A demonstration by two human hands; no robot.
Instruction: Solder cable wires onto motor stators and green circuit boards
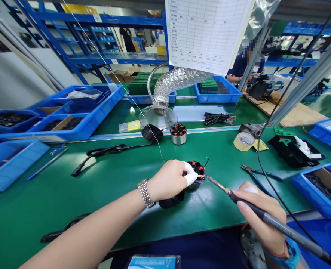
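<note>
My left hand point(175, 175), with white finger cots, pinches over a stator with copper windings point(201, 169). A thin silvery strand of solder wire point(143, 114) hangs from above and runs into this hand. Short lead wires point(199, 182), one of them blue, show beside the fingertips; which of them the fingers touch is hidden. My right hand point(263, 213) grips a soldering iron point(255, 207), its tip at the wire ends by the stator. Under my left wrist lies a black round cap point(171, 201), partly covered.
Behind stand another stator point(178, 134) and a black cap with cable point(152, 133). Pliers point(259, 173) and a tape roll point(244, 141) lie right. Blue bins point(98, 116) line the left; a silver duct point(179, 80) hangs ahead. A black cable point(259, 138) crosses the right side.
</note>
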